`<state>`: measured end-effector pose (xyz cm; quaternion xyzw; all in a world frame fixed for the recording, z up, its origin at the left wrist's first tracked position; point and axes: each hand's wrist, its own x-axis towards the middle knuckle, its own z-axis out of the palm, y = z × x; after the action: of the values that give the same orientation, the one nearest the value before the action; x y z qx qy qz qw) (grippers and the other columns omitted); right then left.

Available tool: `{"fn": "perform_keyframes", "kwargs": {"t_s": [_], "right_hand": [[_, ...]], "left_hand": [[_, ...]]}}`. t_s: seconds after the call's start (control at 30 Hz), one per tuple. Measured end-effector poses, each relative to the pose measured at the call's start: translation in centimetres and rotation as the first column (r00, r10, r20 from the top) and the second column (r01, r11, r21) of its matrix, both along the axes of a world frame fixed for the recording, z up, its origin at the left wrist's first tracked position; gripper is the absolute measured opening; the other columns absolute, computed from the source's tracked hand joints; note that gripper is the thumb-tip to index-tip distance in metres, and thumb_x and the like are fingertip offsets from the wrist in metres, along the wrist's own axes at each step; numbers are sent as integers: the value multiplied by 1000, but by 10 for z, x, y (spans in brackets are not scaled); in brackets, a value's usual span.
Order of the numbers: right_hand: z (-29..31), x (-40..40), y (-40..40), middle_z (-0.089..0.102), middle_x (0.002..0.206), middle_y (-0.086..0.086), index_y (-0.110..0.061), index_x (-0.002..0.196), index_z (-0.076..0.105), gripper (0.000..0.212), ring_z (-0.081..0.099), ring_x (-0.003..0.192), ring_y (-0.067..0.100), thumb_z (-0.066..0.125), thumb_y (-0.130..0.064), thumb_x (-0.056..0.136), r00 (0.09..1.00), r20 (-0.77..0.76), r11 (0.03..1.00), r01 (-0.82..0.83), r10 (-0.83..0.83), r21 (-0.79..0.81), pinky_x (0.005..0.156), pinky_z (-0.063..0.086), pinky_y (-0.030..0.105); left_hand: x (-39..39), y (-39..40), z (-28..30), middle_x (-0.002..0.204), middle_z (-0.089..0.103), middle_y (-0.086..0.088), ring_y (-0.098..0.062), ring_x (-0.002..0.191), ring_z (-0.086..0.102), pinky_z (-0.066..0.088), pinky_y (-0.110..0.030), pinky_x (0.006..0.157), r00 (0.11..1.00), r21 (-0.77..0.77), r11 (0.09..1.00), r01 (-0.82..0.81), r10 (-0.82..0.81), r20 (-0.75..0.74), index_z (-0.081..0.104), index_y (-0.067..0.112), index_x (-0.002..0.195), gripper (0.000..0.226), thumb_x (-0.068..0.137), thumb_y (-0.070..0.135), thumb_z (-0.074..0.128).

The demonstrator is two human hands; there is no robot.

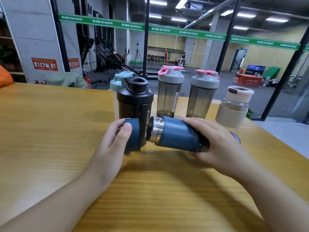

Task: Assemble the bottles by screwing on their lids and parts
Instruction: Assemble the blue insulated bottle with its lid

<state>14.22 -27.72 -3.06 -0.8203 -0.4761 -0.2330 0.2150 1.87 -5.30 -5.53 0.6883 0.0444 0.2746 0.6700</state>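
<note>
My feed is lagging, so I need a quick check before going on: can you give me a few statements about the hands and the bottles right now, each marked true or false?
1. The left hand holds the blue cap. True.
2. The cap is already screwed onto the blue bottle. False: it is apart from the bottle, whose steel threaded neck is bare.
3. The right hand holds the blue bottle on its side. True.
4. The black shaker lies flat on the table. False: it stands upright behind the hands.
5. Both grey shakers have pink-trimmed lids on. True.
</note>
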Motion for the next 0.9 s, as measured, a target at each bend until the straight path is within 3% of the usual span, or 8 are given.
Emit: {"fn": "perform_keyframes", "kwargs": {"t_s": [0.23,0.47,0.67,0.8,0.9], "right_hand": [[-3,-4,4,45,132,-22,-32,138,44,88,43,123,2,86,-20,61,998,30,998,-53,54,-40,103,32,23],[-3,-6,6,45,132,-19,-29,139,43,87,43,123,5,84,-22,62,996,50,997,-68,70,-49,103,28,19],[-2,-8,6,47,136,-18,-32,140,42,87,43,125,5,82,-24,63,997,38,996,-61,63,-62,104,31,24],[-3,-8,8,50,137,-12,-29,140,44,85,43,124,6,79,-26,63,996,28,995,-81,83,-63,104,27,17],[-4,-9,9,50,137,-13,-30,140,42,86,44,123,6,78,-28,62,996,30,994,-80,82,-74,103,26,17]], "left_hand": [[-2,2,3,99,66,8,-4,83,59,45,-24,67,998,49,999,7,-4,-55,57,30,114,57,71,66,47],[-4,-2,8,91,64,8,1,70,57,46,-13,57,999,46,999,3,-1,-47,57,29,110,43,79,59,58],[-5,2,7,85,66,15,1,72,59,47,-17,57,999,40,999,15,-13,-34,58,31,109,63,58,68,54],[-3,-1,6,80,68,21,6,69,59,45,-10,57,999,61,997,47,-47,1,56,30,106,49,65,58,60],[-3,-2,6,83,68,23,7,72,61,45,-10,59,998,89,994,64,-64,0,56,34,105,52,60,62,58]]}}
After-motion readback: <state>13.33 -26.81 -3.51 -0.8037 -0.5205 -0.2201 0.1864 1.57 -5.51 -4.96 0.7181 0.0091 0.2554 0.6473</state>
